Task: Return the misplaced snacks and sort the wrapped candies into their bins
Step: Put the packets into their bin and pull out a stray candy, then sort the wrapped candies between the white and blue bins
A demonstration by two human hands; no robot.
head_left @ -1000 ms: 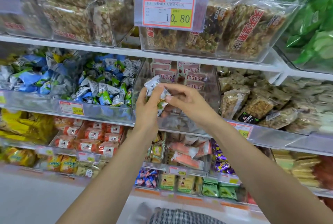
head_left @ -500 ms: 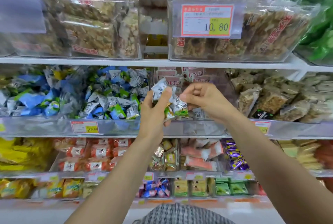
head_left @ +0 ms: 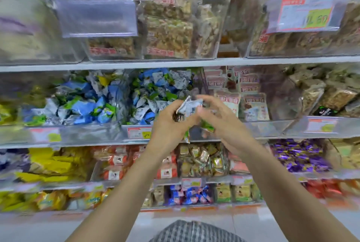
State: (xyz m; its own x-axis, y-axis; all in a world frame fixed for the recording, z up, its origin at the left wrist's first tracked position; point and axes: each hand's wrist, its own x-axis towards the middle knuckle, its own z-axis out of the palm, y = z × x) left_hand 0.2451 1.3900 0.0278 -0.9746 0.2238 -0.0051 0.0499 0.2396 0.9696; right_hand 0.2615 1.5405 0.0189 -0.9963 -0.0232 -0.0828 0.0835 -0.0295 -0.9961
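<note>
- Grey-white wrapped candies (head_left: pixel 188 107) bunched in left hand (head_left: pixel 171 125), held before the blue-and-green candy bin (head_left: pixel 161 93).
- Right hand (head_left: pixel 224 123) blurred, fingers spread, touching the bunch.

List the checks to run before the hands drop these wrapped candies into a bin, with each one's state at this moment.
1. Candies gripped: ok, the left hand closes around several.
2. Right hand has a candy of its own: cannot tell, motion blur.
3. Matching bin found: ok, the blue, green and white candy bin sits just left of the hands.
4. Bin reachable: ok, its top is open with nothing in front.
5. Hands over that bin: not ok, they hover at its right edge, before the pink packets.
6. Wrapper print legible for sorting: cannot tell, too blurred.
</note>
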